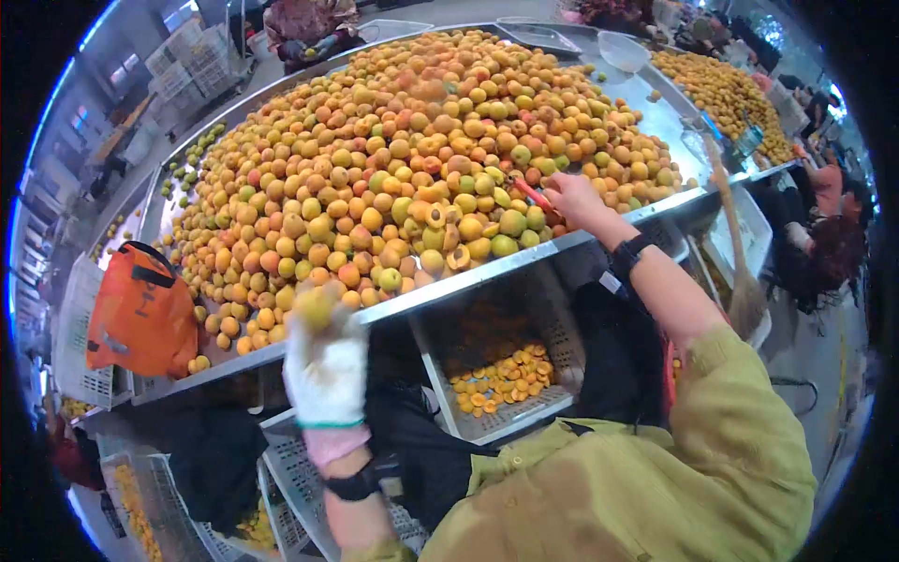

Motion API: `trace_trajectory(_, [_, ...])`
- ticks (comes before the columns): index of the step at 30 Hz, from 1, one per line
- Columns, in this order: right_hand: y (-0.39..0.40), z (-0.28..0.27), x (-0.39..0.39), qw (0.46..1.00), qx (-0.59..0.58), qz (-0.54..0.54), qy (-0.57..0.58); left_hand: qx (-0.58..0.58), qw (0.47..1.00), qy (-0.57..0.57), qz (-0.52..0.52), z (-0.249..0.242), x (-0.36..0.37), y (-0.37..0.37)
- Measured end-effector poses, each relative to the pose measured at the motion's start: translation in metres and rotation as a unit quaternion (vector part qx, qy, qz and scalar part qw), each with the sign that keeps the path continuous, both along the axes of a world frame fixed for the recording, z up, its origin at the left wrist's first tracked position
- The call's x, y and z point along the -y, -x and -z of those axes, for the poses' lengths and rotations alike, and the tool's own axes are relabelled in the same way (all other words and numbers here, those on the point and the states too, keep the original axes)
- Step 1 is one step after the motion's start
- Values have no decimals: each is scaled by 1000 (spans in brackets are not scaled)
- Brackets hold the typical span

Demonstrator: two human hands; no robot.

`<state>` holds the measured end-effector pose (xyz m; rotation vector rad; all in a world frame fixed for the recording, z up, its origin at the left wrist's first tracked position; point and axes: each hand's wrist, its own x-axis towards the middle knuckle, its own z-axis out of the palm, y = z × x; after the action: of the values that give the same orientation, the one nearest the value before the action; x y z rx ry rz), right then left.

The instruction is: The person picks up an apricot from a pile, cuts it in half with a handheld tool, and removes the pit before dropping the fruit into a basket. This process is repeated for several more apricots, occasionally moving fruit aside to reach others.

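Note:
My left hand (328,370), in a white glove and somewhat blurred, is closed around a yellow apricot (316,307) just in front of the metal table's near edge. My bare right hand (575,199) grips a slim red-handled tool (532,194) over the near right part of the pile; its working end is too small to make out. A large heap of apricots (375,178), yellow to orange with some greenish ones, covers the table. Some halved apricots (456,257) lie on the heap near the front edge. Below, a plastic crate (438,375) holds apricot halves (506,379).
An orange bag (142,311) sits at the table's left end. The raised metal rim (421,298) runs between me and the fruit. A broom-like long handle (729,201) leans at the right. More crates (173,496) stand lower left; other people (829,234) sit at the right.

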<state>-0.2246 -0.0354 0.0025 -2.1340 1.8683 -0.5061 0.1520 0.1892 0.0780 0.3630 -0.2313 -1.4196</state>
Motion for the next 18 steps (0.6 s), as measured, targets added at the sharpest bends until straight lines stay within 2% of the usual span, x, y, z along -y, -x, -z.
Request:
trace_trajectory(1, [-4, 8, 10, 1000, 11, -10, 0, 18, 999, 1, 36, -9, 22, 21])
trace_trajectory(3, [-13, 26, 24, 997, -75, -7, 2, -24, 996, 24, 88, -3, 65, 60])
trace_trajectory(4, [-18, 29, 28, 998, -65, -15, 2, -41, 994, 7, 97, -6, 78, 76])
trace_trajectory(6, [-20, 29, 33, 992, -128, -2, 18, -84, 989, 13, 118, 12, 104, 96])
trace_trajectory(7, [-15, 39, 37, 985, -153, -51, 54, -92, 988, 13, 122, 19, 113, 103])
trace_trajectory(11, [-3, 65, 54, 995, -76, -50, 34, -82, 988, 17, 128, 43, 139, 115])
trace_trajectory(13, [0, 66, 60, 996, 86, -19, 35, -63, 987, 19, 145, 52, 149, 112])
trace_trajectory(14, [-6, 55, 56, 996, 82, -16, 30, -43, 985, 26, 163, 56, 153, 110])
trace_trajectory(15, [-13, 42, 52, 959, 279, -27, -38, -32, 988, -15, 153, 62, 158, 111])
trace_trajectory(16, [-20, 25, 48, 881, 462, -35, -99, 6, 991, -21, 134, 62, 160, 113])
trace_trajectory(18, [-36, -1, 35, 851, 500, -52, -153, 31, 990, 0, 138, 61, 166, 115])
